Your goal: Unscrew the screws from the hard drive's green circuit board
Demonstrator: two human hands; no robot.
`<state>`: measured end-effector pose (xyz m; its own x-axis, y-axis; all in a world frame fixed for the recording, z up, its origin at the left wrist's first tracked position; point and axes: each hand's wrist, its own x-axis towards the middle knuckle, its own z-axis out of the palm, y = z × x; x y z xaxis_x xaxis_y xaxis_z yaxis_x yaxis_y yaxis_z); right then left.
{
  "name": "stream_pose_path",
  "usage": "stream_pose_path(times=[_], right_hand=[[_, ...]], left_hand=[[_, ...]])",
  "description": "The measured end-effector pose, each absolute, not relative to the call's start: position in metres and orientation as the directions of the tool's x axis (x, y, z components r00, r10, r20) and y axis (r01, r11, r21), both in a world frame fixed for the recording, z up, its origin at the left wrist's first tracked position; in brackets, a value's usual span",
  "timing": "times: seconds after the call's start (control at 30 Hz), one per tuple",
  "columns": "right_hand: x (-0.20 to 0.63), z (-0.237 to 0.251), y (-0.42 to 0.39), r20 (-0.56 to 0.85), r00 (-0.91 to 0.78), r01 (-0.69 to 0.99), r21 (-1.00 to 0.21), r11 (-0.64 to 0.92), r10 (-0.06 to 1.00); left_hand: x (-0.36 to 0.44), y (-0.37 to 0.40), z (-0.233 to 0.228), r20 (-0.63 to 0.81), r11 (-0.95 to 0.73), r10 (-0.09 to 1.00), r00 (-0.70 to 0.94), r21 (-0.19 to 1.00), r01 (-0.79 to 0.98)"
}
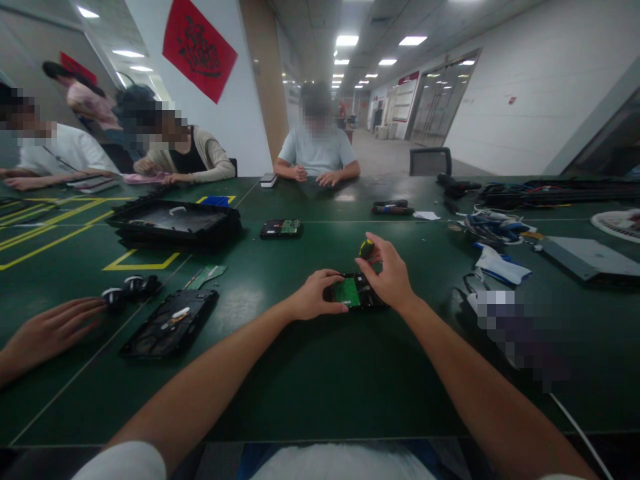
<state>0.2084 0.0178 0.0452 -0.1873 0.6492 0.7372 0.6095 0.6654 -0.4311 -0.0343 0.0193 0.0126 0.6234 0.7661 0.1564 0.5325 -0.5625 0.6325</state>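
At frame centre, the left hand (315, 299) pins the rigid, weighty-looking hard drive (356, 292) by its edge on the desk (300, 387), while the right hand (390, 273) pinches a screwdriver (367, 248) over its delicate green board.

Green table (310, 373), hard drives (281, 229), trays (173, 223)

Bare forearms, seemingly short white sleeves (125, 463).

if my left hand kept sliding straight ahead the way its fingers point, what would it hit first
The left hand points right across the hard drive, so it would likely meet the right hand first, at the drive's far side holding a screwdriver. Depth is unclear.
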Motion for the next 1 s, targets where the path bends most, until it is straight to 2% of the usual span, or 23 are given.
stream_pose_path(times=[0.17, 0.37, 0.57, 0.8, 1.0], right_hand=[[0.2076, 0.0459, 0.0158, 0.728, -0.182, 0.595, -0.454, 0.663, 0.661], [0.2075, 0.0486, 0.0148, 0.744, -0.193, 0.637, -0.401, 0.658, 0.64], [0.2072, 0.0482, 0.0141, 0.739, -0.186, 0.627, -0.418, 0.657, 0.648], [0.2067, 0.048, 0.0149, 0.761, -0.2, 0.643, -0.373, 0.669, 0.617], [0.2073, 0.0454, 0.0157, 0.75, -0.177, 0.64, -0.404, 0.654, 0.637]], left_hand=[[-0.0341, 0.0182, 0.0137, 0.154, -0.563, 0.766, 0.624, 0.63, 0.535], [-0.0344, 0.0179, 0.015, 0.144, -0.561, 0.767, 0.626, 0.623, 0.545], [-0.0344, 0.0184, 0.0148, 0.139, -0.557, 0.765, 0.629, 0.633, 0.537], [-0.0347, 0.0188, 0.0116, 0.161, -0.567, 0.764, 0.625, 0.63, 0.53], [-0.0346, 0.0189, 0.0122, 0.146, -0.554, 0.768, 0.624, 0.639, 0.533]])
